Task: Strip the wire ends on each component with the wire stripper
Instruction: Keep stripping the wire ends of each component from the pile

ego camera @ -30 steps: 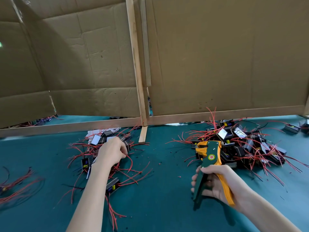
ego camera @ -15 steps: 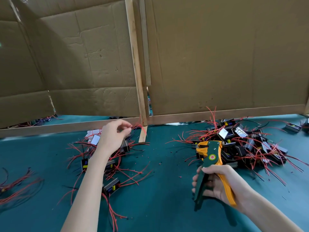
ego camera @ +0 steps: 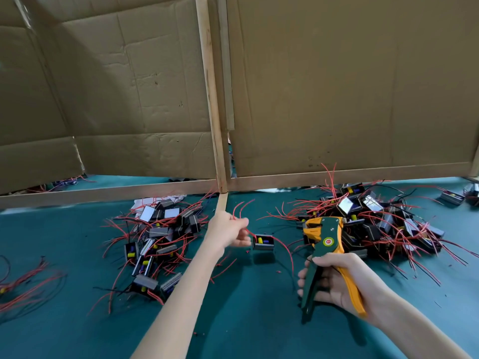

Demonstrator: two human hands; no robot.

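Note:
My left hand [ego camera: 229,230] pinches the red wires of one small black component [ego camera: 263,242], which hangs just above the green table between the two piles. My right hand [ego camera: 334,279] grips the handles of the green and orange wire stripper [ego camera: 325,243], whose jaws point up and away, a short way right of the component. A pile of black components with red wires [ego camera: 158,239] lies to the left of my left hand. A bigger pile of the same parts [ego camera: 375,218] lies behind the stripper's head.
A cardboard wall on a wooden frame [ego camera: 217,99] stands along the back of the green table [ego camera: 246,320]. Loose red wires [ego camera: 23,283] lie at the far left edge. Two stray components [ego camera: 452,196] sit at the far right.
My left hand has left the left pile and moved right toward the middle, lifting one component by its wires. My right hand with the stripper has stayed put.

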